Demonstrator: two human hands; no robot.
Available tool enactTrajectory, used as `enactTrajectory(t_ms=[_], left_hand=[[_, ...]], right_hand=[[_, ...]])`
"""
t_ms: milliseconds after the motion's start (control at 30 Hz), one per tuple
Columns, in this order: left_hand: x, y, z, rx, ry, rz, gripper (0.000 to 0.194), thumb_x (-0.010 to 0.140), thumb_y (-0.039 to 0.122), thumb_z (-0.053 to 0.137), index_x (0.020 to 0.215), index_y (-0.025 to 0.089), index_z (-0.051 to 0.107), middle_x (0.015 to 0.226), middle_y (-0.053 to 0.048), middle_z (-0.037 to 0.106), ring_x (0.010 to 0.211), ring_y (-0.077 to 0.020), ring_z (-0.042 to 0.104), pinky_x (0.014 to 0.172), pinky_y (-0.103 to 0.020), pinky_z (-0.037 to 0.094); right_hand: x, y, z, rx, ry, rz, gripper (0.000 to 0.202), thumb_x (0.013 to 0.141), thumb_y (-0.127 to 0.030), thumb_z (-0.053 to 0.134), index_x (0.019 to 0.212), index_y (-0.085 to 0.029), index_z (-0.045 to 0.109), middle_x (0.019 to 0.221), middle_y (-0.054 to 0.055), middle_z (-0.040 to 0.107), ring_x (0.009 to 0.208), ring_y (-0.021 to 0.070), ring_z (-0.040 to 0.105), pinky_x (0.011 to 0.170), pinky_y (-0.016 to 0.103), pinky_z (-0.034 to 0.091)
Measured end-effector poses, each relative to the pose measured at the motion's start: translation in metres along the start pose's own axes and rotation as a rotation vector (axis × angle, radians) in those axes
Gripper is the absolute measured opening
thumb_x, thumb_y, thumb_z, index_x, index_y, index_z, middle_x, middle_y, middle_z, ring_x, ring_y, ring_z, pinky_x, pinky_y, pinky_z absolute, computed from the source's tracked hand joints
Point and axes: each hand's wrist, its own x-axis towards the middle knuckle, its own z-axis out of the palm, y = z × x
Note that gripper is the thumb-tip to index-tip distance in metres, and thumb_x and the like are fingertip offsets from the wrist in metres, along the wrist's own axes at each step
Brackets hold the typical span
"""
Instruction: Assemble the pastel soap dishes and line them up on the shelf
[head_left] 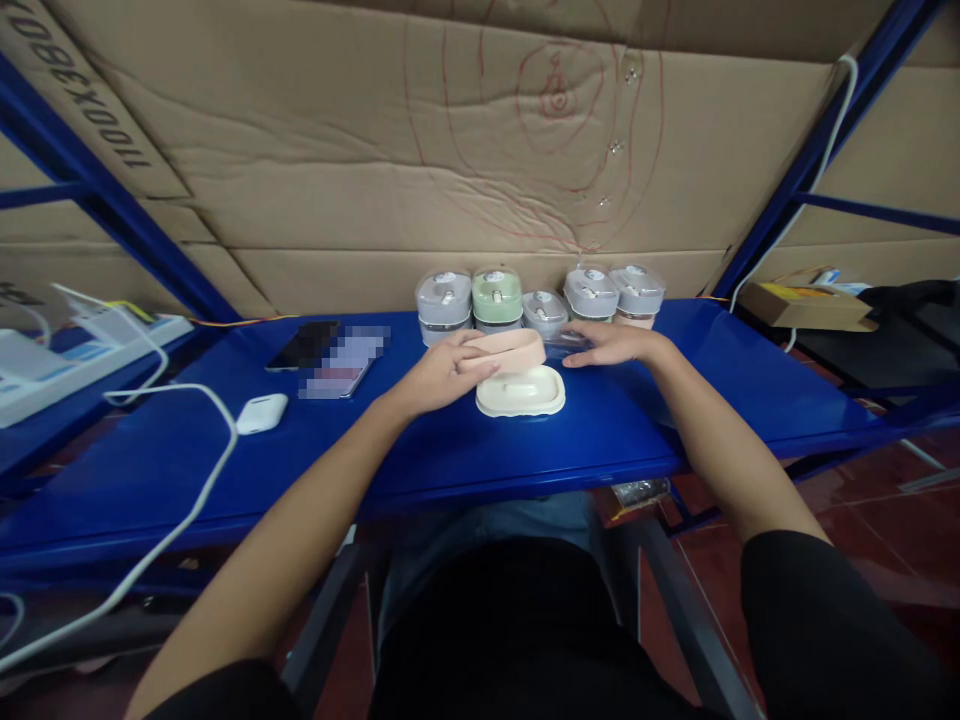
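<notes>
My left hand [441, 374] grips a pale pink oval bowl-like piece [517, 352], its thumb in front and fingers behind. Just below that piece, a cream oblong tray with a wavy rim [520, 392] lies on the blue table, apart from my right hand. A clear plastic lid [559, 346] is at the fingertips of my right hand [611, 343], between thumb and fingers; its outline is faint. Behind my hands stand stacked lidded boxes: grey [444, 305], green [498, 300], a lower grey one [545, 313], and two more grey ones [592, 293] to the right.
On the left of the blue table [450, 455] lie a black phone [301, 345], a blurred-out phone [341, 365] and a white earbud case [262, 413]. A white cable [202, 500] crosses the left edge near a power strip [90, 355]. Cardboard [337, 130] walls the back.
</notes>
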Motion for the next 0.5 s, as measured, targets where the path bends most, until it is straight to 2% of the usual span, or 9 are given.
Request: enactTrajectory(t_ms=[200,367,500], left_hand=[[0.001,-0.014,-0.031,0.283,-0.016,-0.118,0.053,0.098,0.069,0.064,0.099,0.022,0.086,0.126,-0.016,0.077,0.125,-0.0394,0.072,0.121,-0.062,0.052],[0.002,-0.025,-0.036,0.354,-0.043,-0.171,0.055,0.095,0.072,0.062,0.090,0.021,0.080,0.118,-0.017,0.076,0.118,-0.0392,0.071,0.114,-0.059,0.056],[0.002,-0.030,-0.038,0.385,-0.048,-0.207,0.048,0.088,0.071,0.073,0.081,0.024,0.077,0.107,-0.016,0.075,0.112,-0.0395,0.070,0.107,-0.055,0.057]], right_hand=[[0.002,0.003,0.003,-0.059,-0.007,0.052,0.099,0.076,-0.072,0.093,0.160,-0.028,0.066,0.159,0.013,0.072,0.141,0.0435,0.072,0.122,0.064,0.059],[0.006,0.004,0.006,-0.106,-0.001,0.105,0.110,0.066,-0.066,0.101,0.162,-0.028,0.063,0.161,0.016,0.070,0.144,0.0473,0.069,0.122,0.067,0.057],[0.007,0.003,0.007,-0.099,-0.006,0.119,0.113,0.064,-0.065,0.102,0.161,-0.024,0.063,0.163,0.019,0.068,0.146,0.0487,0.067,0.123,0.067,0.056]])
